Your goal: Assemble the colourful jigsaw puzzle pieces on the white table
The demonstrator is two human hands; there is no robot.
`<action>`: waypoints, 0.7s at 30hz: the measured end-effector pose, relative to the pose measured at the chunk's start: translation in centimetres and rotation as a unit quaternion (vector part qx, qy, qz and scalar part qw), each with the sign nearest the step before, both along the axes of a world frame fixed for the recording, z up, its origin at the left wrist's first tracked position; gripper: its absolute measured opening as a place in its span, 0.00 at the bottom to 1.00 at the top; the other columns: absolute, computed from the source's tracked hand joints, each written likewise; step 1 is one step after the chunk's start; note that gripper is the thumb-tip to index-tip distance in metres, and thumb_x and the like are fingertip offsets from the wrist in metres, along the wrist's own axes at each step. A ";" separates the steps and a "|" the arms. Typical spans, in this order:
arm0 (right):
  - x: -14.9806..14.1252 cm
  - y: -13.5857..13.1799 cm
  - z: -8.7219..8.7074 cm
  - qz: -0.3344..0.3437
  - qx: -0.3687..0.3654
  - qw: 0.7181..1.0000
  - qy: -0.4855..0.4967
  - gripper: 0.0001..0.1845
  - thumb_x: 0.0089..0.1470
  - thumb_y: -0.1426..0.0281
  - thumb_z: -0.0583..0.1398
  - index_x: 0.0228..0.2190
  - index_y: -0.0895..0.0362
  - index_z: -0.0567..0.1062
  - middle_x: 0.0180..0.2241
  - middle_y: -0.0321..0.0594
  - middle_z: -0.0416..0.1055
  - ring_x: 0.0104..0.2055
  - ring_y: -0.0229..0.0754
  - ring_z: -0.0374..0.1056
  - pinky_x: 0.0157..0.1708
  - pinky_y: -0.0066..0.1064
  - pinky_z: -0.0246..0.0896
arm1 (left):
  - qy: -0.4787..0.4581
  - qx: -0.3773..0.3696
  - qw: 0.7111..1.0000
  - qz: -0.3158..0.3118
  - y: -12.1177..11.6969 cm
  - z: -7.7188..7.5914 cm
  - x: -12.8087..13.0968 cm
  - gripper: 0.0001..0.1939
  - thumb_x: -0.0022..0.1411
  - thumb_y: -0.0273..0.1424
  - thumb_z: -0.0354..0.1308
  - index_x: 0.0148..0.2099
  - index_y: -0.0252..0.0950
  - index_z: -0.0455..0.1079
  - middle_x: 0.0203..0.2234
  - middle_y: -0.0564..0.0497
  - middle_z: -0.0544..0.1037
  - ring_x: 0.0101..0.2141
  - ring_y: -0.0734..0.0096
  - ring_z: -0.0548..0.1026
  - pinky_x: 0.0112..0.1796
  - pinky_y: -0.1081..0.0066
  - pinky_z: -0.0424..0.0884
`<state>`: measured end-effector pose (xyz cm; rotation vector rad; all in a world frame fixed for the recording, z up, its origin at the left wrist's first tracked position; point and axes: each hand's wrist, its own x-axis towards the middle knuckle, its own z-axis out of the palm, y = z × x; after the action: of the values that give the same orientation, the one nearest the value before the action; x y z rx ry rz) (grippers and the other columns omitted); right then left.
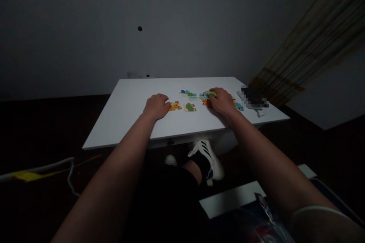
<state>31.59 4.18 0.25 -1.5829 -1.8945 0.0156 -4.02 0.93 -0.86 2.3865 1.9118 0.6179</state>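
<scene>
Low on the white table, my left hand [156, 106] lies with the thumb apart from the fingers. Its thumb touches the left edge of an orange puzzle piece [175, 106]. A green puzzle piece [189, 107] lies flat to the right of that one. Behind them are several blue and green puzzle pieces [188, 94], close together. My right hand [222, 100] is over a pile of colourful puzzle pieces [204, 97], thumb and index finger closed around a yellow-green puzzle piece [212, 93]. The palm hides part of the pile, and more pieces [238, 106] show beyond it.
A dark, blurred-out object [252, 98] with a pale cord lies at the table's [119, 121] right end. A grey wall [182, 26] stands behind, and a curtain [302, 45] hangs at right. Below are a white shoe [209, 159] and a plastic packet [268, 216].
</scene>
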 end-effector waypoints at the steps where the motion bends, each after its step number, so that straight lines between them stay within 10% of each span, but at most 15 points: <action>1: 1.2 -0.7 0.0 -0.020 -0.004 1.000 -0.024 0.22 0.68 0.63 0.61 0.57 0.58 0.85 0.60 0.63 0.80 0.62 0.69 0.73 0.67 0.63 0.61 | -0.003 -0.001 1.000 -0.001 0.0 0.0 0.0 0.22 0.76 0.41 0.56 0.63 0.41 0.83 0.64 0.39 0.83 0.62 0.43 0.79 0.64 0.43 0.74; 9: 9.1 -6.1 -1.9 -0.157 0.005 0.984 -0.085 0.28 0.69 0.59 0.57 0.60 0.61 0.83 0.64 0.66 0.77 0.68 0.73 0.67 0.69 0.67 0.56 | -0.002 -0.016 1.000 -0.006 0.3 0.0 -0.2 0.23 0.76 0.43 0.56 0.63 0.40 0.82 0.64 0.38 0.83 0.64 0.43 0.78 0.66 0.44 0.73; 15: 8.8 -6.7 -2.8 -0.112 0.001 0.991 -0.080 0.28 0.69 0.53 0.58 0.59 0.55 0.84 0.62 0.58 0.81 0.68 0.70 0.70 0.74 0.71 0.48 | 0.013 -0.007 1.000 0.002 0.2 0.2 -0.3 0.23 0.77 0.42 0.53 0.64 0.41 0.82 0.66 0.39 0.82 0.62 0.44 0.79 0.66 0.44 0.73; 21: 8.7 -7.1 -2.0 -0.025 -0.015 0.998 -0.062 0.23 0.71 0.56 0.59 0.57 0.51 0.85 0.63 0.54 0.82 0.65 0.65 0.75 0.67 0.60 0.65 | 0.033 -0.005 0.999 -0.006 0.2 0.4 -0.3 0.24 0.77 0.43 0.52 0.63 0.40 0.82 0.65 0.37 0.83 0.62 0.44 0.79 0.64 0.46 0.75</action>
<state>40.30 -2.96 -1.76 -1.6853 -1.9558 -0.0790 -4.36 1.10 -0.47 2.4402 1.9203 0.5337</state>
